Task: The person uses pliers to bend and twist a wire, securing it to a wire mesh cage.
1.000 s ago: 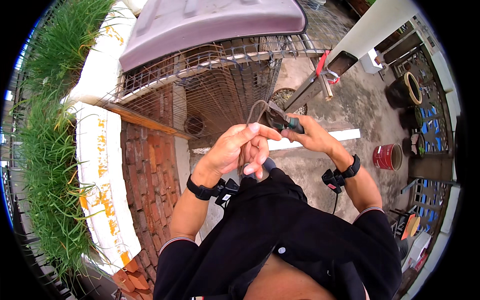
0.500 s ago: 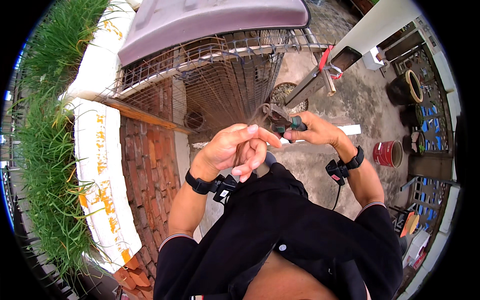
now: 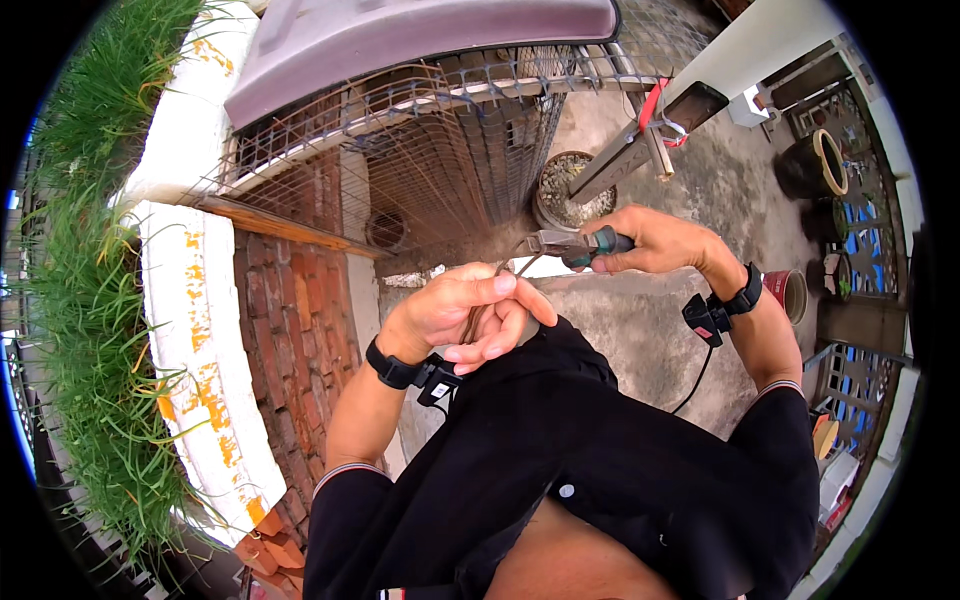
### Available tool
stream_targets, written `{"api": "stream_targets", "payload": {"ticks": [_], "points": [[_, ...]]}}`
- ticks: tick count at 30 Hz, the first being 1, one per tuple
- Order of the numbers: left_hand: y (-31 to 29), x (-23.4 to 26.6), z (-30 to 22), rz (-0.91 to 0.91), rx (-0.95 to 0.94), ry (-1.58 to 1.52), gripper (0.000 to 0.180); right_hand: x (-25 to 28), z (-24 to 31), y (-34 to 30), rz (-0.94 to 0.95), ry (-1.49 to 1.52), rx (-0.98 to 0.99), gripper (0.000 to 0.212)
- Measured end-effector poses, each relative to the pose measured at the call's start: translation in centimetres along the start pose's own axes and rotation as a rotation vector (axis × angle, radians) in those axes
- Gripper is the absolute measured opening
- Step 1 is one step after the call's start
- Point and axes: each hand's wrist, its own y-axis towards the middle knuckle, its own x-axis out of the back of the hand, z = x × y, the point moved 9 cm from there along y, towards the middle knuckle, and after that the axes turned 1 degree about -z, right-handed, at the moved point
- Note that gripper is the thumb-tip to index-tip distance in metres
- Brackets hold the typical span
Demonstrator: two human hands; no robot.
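My left hand is closed in a pinch around a small bundle of bent, rusty-brown wire. Part of that wire loops up past the thumb and fingertips. Pliers with grey jaws and dark green-black handles are gripped in my right hand, pointing left. Their jaws meet the looped upper part of the wire just above my left fingertips. Whether the jaws are fully closed on it is too small to tell. The two hands are near each other in front of my body.
Ahead stands a wire-mesh cage under a purple-grey plastic lid. A post with a red tie rises from a round pot. On the left runs a brick wall topped with white slabs and grassy plants. Dark pots line the right.
My right hand has risen slightly and moved right, turning the pliers more level. The wire loop at their jaws is pulled out to the right. My left hand keeps its hold, slightly shifted.
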Motion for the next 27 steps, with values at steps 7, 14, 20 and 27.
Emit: {"api": "stream_targets", "payload": {"ticks": [7,14,20,27], "points": [[-1.0,0.7,1.3,-0.024,0.097,0.066,0.059,-1.4,1.6,0.2,0.144,0.079,-0.016,0.032],[-1.6,2.2,1.3,-0.128,0.048,0.208,0.06,-4.7,0.9,-1.0,0.179,0.274,-0.162,0.034],[-2.5,4.3,1.9,-0.276,0.103,0.394,0.056,-9.0,0.1,-2.1,0.242,0.611,-0.27,0.031],[-4.6,5.9,2.1,-0.444,0.137,0.727,0.051,-13.8,-1.2,-3.7,0.056,0.877,-0.206,0.025]]}}
